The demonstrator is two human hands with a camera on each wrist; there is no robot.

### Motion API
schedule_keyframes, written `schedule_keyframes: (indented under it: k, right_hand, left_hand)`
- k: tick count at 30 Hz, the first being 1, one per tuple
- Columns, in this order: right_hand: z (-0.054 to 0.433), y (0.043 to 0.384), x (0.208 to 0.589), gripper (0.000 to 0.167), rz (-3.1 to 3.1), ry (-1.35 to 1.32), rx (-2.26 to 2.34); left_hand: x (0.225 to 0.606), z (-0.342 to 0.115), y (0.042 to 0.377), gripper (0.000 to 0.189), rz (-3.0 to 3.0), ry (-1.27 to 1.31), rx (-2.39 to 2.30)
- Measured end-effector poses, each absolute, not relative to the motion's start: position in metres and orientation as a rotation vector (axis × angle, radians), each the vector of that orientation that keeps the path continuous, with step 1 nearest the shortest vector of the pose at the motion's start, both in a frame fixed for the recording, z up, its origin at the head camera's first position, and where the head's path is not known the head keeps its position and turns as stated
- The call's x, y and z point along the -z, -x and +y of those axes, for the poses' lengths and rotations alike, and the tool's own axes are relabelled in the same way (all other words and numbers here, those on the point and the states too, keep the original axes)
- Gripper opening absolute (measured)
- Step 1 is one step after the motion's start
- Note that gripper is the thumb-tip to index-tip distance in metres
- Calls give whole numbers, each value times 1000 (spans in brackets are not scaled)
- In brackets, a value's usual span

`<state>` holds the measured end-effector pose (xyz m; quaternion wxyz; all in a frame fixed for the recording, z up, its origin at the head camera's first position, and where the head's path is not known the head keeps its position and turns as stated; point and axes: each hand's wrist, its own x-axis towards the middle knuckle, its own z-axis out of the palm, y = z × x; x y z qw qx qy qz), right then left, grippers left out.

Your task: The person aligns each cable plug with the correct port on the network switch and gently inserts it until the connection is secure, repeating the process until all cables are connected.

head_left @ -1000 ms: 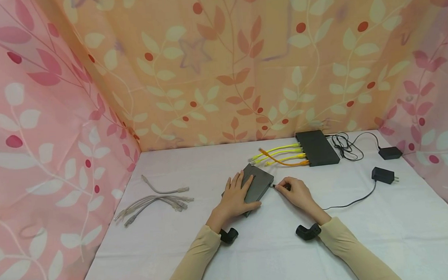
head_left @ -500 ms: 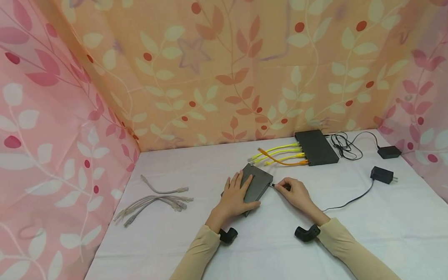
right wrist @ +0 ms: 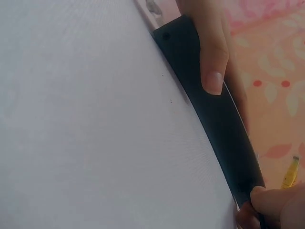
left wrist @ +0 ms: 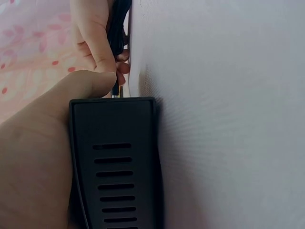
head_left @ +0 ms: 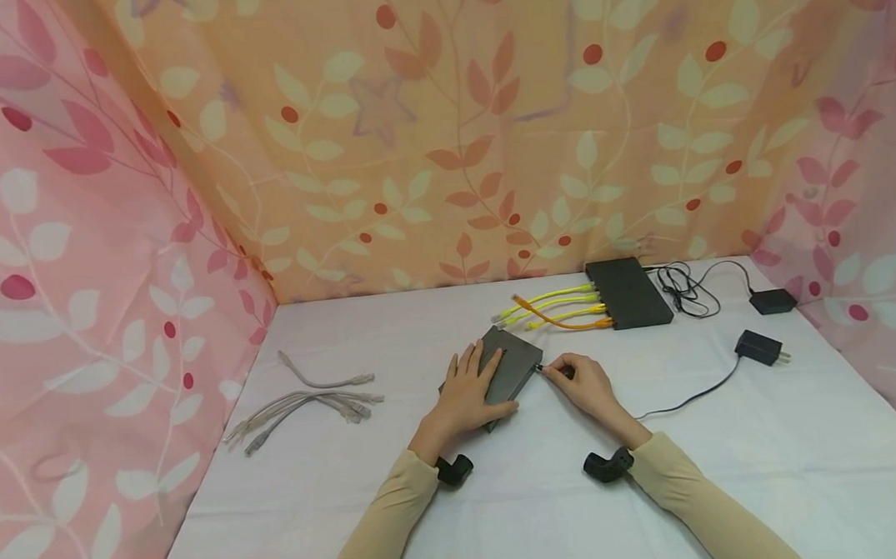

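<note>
A dark grey network switch (head_left: 521, 351) lies at an angle on the white table. Spread over its top is my left hand (head_left: 468, 394), fingers fairly straight and thumb reaching to the near side. My right hand (head_left: 586, 383) pinches a black power plug (head_left: 539, 367) at the switch's right edge. In the left wrist view, the plug's metal barrel (left wrist: 116, 97) meets the end of the slotted black casing (left wrist: 116, 124). Bunched black cord (left wrist: 119, 28) is tucked in the right hand there. From the right wrist side, fingertips (right wrist: 267, 200) close around the plug hide its tip.
At the back right stands a second black box (head_left: 629, 292) with yellow cables (head_left: 554, 293) and an orange cable (head_left: 562, 320) plugged in. A black adapter (head_left: 773, 301) sits beyond it. Another power adapter (head_left: 759, 347) lies nearer. Several grey network cables (head_left: 303, 398) lie left.
The right hand has edged slightly toward the switch with the plug. The left hand stays on the switch's top. The whole head view has shifted a little.
</note>
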<state>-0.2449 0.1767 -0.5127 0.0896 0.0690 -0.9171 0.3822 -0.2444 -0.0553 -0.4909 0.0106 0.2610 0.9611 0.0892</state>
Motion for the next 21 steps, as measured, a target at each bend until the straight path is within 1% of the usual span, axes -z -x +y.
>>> schedule_keyframes:
  k: [21]
  right_hand:
    - [174,248,510,10,-2677,-297,-1194]
  left_hand:
    - [493,-55,245,90,2952,-827,-307]
